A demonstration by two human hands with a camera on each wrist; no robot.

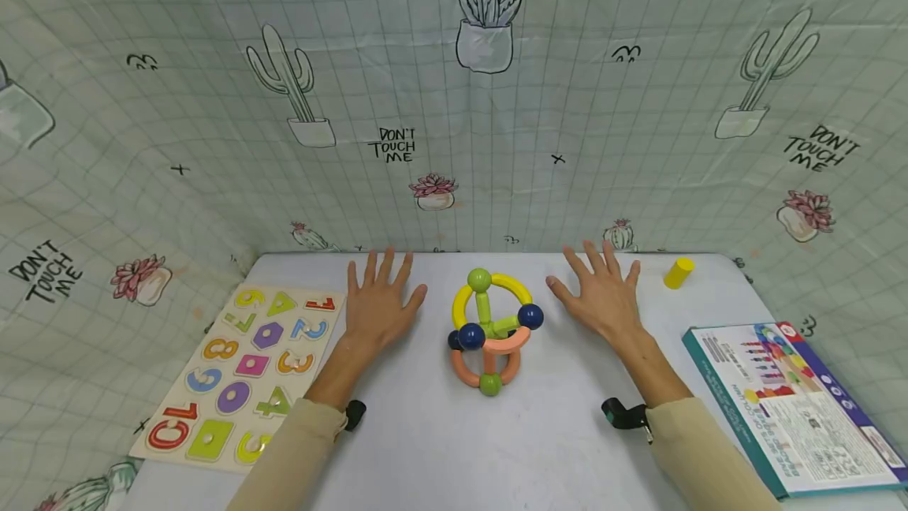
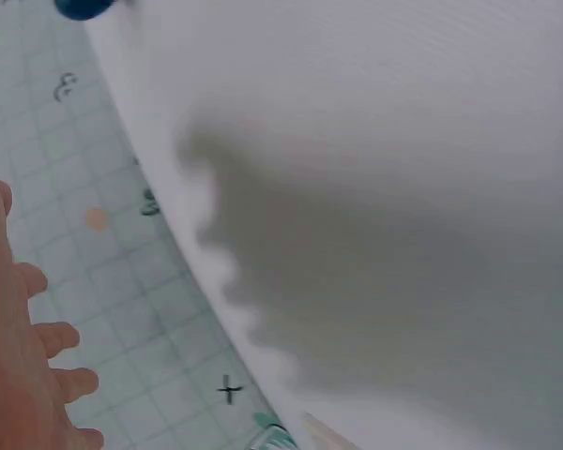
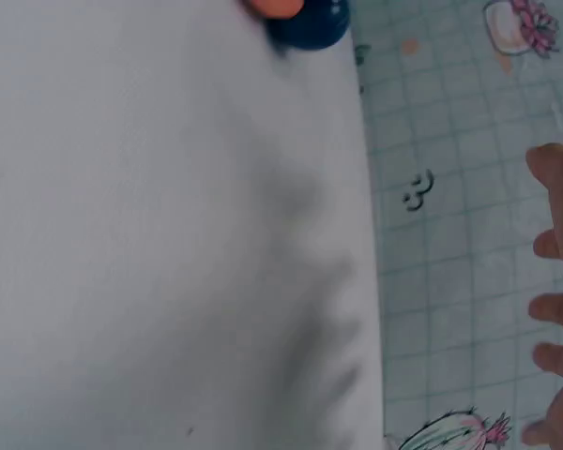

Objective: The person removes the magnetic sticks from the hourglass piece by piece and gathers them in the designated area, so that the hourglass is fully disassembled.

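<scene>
Between the two hands, a toy built of coloured balls and rods (image 1: 485, 308) stands on the white table (image 1: 546, 448). It has green and dark blue balls, yellow and orange curved rods, and straight green pieces. To its left, my left hand (image 1: 379, 306) is held palm down with fingers spread, holding nothing. My right hand (image 1: 604, 292), on the toy's other side, is likewise spread and holds nothing. Both wrist views show shadows of the spread fingers on the tabletop. A dark blue ball (image 3: 311, 23) of the toy appears at the top edge of the right wrist view.
A wooden number and shape puzzle board (image 1: 244, 373) lies at the left, partly under the left sleeve. A yellow cylinder (image 1: 679, 273) is at the back right. At the right edge lies a flat printed box (image 1: 798, 408). A patterned cloth (image 1: 454, 101) hangs behind the table.
</scene>
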